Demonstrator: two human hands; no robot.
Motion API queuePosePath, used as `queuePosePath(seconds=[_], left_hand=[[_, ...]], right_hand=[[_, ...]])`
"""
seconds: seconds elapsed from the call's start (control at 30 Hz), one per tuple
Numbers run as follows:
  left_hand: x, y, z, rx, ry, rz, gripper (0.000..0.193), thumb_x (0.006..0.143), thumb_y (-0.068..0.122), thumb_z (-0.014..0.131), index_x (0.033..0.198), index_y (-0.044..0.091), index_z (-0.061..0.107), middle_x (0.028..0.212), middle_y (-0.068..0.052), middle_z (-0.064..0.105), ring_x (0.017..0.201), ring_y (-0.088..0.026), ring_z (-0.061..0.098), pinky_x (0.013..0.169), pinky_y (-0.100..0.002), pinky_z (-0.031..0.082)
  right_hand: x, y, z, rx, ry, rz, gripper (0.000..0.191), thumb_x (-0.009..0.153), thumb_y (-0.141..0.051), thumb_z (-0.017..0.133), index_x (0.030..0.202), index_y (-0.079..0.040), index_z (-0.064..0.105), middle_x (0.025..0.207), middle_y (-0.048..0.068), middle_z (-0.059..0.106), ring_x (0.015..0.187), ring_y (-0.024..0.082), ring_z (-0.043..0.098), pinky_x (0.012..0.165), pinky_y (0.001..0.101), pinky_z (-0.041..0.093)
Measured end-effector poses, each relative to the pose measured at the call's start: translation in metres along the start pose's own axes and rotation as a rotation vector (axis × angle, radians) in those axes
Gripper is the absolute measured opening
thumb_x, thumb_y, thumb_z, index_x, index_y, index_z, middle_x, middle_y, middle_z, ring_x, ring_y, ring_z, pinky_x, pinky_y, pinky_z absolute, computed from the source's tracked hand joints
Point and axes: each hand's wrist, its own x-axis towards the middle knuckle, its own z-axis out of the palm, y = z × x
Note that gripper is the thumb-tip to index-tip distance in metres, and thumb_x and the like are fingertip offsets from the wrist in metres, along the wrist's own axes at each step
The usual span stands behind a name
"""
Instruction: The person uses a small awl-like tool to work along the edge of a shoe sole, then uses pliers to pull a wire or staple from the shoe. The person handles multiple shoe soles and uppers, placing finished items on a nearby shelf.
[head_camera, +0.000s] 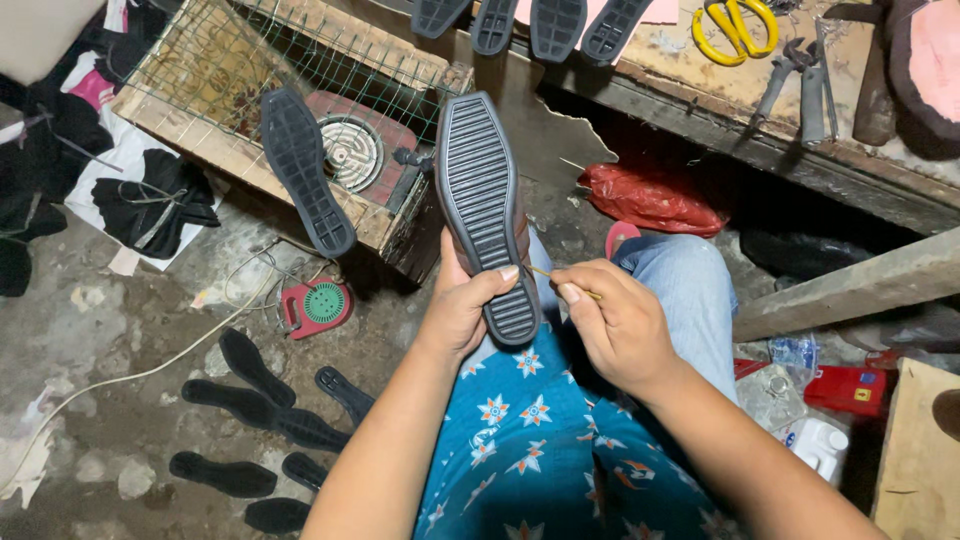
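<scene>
A: Far to the left of the hands, what lies on the floor?

B: Flat black insoles (262, 395), scattered, and a red round device (318, 305) with a cord. Above them a wire-covered crate (210, 70) holds a coil heater (350, 152), and one black sole (303, 170) leans on its edge.

A: And the left hand (462, 305)?

B: It is closed around the shoe (487, 215), near the heel end, thumb across the ribbed sole. The shoe stands upright, sole toward the camera, just above the lap.

A: The right hand (618, 325)?

B: It pinches a thin stick (562, 282) between thumb and fingers, narrow grip. The tip touches the shoe's right edge, close to the left thumb.

A: How will the shoe handle, you think?

B: Light, I judge. The rubber sole looks flexible but grippy because of the ribs, so it should not slip. Holding at the heel end, as now, seems steady; the edge may be sticky, I cannot tell.

A: To the right of the hands?

B: A red bag (655, 197) under the bench (760, 100), with yellow scissors (735, 27) and pliers (800, 80) on top.
</scene>
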Motion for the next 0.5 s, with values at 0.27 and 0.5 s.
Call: queuePosePath(seconds=[0.27,0.5], left_hand=[[0.0,0.0,0.0,-0.013,-0.005,0.012,0.079,0.08,-0.004,0.069,0.15,0.009,0.032,0.137,-0.014,0.055,0.125,-0.024,0.059,0.111,-0.043,0.047],[0.012,-0.001,-0.001,0.005,0.043,-0.02,0.08,0.079,-0.006,0.068,0.15,0.007,0.033,0.135,-0.014,0.058,0.123,-0.025,0.06,0.108,-0.042,0.049]], right_hand=[[-0.002,0.003,0.0,0.005,-0.048,-0.05,0.013,0.098,-0.001,0.061,0.109,0.004,0.067,0.101,0.015,0.071,0.087,0.027,0.071,0.078,0.0335,0.056],[-0.01,0.004,-0.005,-0.039,-0.073,0.013,0.011,0.097,-0.003,0.062,0.105,0.002,0.068,0.097,0.014,0.071,0.083,0.026,0.071,0.076,0.0336,0.056]])
